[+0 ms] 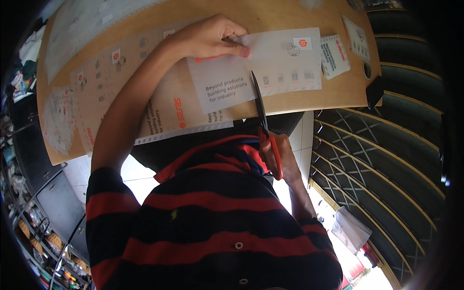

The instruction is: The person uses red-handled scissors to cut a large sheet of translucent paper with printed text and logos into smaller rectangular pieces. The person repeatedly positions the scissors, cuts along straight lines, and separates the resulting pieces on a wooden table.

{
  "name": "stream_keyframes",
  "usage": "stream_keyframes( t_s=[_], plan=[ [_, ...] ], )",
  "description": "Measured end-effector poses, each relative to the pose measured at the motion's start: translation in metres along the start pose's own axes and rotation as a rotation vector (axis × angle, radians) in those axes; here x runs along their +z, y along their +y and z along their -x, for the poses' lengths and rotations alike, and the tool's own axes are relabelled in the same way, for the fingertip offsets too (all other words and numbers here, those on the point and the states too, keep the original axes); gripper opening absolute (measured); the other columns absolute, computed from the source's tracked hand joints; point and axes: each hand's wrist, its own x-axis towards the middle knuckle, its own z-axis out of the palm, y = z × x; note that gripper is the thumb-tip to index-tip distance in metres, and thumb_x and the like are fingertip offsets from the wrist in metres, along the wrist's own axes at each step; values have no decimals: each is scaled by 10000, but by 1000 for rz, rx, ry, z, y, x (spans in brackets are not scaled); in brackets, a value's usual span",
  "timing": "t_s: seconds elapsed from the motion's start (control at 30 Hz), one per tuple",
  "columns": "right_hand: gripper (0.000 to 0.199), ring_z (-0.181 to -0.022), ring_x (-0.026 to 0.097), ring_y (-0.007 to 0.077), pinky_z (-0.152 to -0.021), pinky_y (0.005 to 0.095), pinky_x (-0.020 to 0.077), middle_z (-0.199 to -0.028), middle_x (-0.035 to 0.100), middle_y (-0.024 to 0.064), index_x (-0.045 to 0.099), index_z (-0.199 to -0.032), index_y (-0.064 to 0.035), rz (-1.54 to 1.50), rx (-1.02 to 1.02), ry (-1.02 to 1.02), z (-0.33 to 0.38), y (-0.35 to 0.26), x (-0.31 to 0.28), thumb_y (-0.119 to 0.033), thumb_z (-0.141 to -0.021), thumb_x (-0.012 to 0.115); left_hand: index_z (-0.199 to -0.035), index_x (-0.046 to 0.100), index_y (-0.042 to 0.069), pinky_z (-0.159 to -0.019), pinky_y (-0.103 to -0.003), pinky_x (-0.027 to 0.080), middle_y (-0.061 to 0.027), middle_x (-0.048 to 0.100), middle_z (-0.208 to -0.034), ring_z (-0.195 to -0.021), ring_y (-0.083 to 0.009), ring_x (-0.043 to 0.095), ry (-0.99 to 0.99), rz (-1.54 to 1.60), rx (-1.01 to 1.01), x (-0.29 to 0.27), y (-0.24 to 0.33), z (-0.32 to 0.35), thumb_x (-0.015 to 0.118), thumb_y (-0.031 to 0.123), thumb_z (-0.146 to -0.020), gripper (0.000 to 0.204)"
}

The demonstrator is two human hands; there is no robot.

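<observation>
My left hand (215, 38) pinches the upper edge of a translucent printed plastic sheet (285, 70), with the fingers closed on it. The sheet hangs partly over the table's front edge, and its left part bears dark lettering. In my right hand (285, 157) is a pair of scissors (261, 113) with red handles and dark blades. The blade tips point away from me and lie at the lower edge of the sheet, near its middle. Whether the blades are apart I cannot make out. Under my left forearm lie larger printed translucent sheets (164, 116) on the table.
The brown table (270, 17) curves across the view. A stack of small cut printed pieces (334, 57) lies at right, with another piece (356, 38) beyond it. Scraps (60, 118) are heaped at the left end. A folding metal gate (382, 145) stands right; dark drawers (60, 198) stand left.
</observation>
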Motion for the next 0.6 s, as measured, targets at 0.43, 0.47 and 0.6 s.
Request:
stream_keyframes(
  t_s=[0.43,0.47,0.6],
  plan=[
    [549,-520,553,391,-518,432,435,-564,536,168,558,-753,25,-8,45,21,-1,-1,3,-469,-990,517,-1007,711,28,-375,-251,360,9,573,-627,-456,-56,471,-6,15,-23,2,6,2,754,348,-866,352],
    [535,-521,554,392,-518,433,435,-560,533,170,555,-746,24,-1,53,18,-3,-2,3,-452,-989,527,-1006,711,27,-379,-254,362,9,569,-625,-463,-55,474,-25,12,-18,1,7,2,752,349,-868,353],
    [489,-532,560,403,-521,443,437,-550,527,182,546,-723,24,34,48,20,-8,-5,2,-391,-982,562,-1006,712,28,-377,-266,366,7,555,-625,-476,-61,487,-36,15,73,3,-3,-1,742,366,-874,364]
  ],
)
